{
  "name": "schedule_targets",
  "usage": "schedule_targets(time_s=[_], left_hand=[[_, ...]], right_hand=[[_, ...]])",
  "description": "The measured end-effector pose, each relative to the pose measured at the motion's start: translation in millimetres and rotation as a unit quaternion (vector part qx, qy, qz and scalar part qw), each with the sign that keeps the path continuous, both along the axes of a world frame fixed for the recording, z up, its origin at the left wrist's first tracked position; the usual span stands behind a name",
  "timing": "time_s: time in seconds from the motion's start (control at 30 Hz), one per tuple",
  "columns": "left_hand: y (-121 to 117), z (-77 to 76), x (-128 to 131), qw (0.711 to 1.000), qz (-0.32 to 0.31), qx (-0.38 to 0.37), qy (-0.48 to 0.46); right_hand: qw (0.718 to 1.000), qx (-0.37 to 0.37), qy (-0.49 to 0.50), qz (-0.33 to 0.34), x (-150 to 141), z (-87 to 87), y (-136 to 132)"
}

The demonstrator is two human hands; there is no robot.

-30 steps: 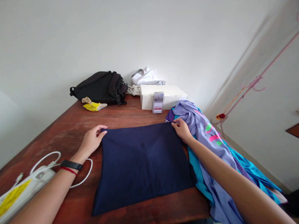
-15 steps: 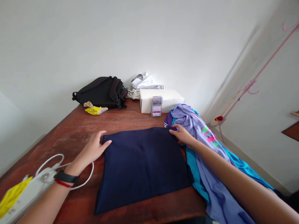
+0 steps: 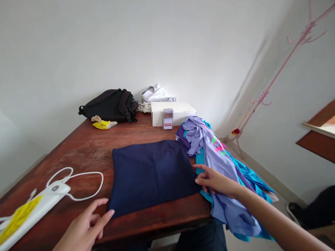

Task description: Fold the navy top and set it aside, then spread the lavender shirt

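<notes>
A navy blue folded cloth (image 3: pixel 153 175) lies flat on the wooden table in front of me; I cannot tell which garment it is. My left hand (image 3: pixel 87 229) is at its near left corner, thumb and index finger apart, with nothing in it. At the right edge of the cloth is my right hand (image 3: pixel 213 179), thumb and index finger extended and parted, the other fingers loosely curled. Whether either hand's fingertips touch the cloth is hard to tell. A pile of lavender and teal clothes (image 3: pixel 211 145) lies right beside and under my right hand.
The reddish wooden table (image 3: pixel 72 146) holds a white power strip (image 3: pixel 47 208) with cables on the left. A black backpack (image 3: pixel 106 104), yellow packet (image 3: pixel 102 124) and white box (image 3: pixel 180 111) stand at the back. A pink coat rack (image 3: pixel 280 69) is on the right.
Both hands have moved from the far corners of the navy cloth toward me, the left to the near left corner, the right down the right edge. The view has shifted slightly.
</notes>
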State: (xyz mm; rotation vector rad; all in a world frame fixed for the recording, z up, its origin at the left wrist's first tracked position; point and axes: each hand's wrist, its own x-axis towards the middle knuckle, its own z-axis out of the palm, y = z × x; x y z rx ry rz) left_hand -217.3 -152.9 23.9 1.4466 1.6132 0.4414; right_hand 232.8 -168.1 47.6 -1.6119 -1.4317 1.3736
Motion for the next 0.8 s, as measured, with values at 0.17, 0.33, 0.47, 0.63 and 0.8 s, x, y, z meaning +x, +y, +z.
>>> schedule_targets(time_s=[0.17, 0.33, 0.47, 0.63, 0.8], left_hand=[[-16.5, -2.7, 3.2, 0.997, 0.022, -0.040, -0.070], [-16.7, -0.6, 6.3, 0.993, 0.002, -0.020, -0.113], [-20.6, -7.2, 6.8, 0.991, 0.003, -0.032, -0.133], [-30.1, -21.3, 5.8, 0.987, 0.027, -0.059, -0.145], [-31.2, -26.4, 2.2, 0.987, 0.050, -0.055, -0.145]], right_hand=[[1.000, -0.006, 0.015, 0.019, -5.5, 0.8, -10.4], [0.999, 0.036, -0.038, 0.016, -5.5, 2.9, -16.9], [0.996, 0.053, -0.065, -0.016, -5.6, -3.7, -24.4], [0.991, 0.052, -0.121, -0.010, -4.3, -15.6, -28.7], [0.986, 0.046, -0.162, -0.002, -2.6, -18.7, -29.5]])
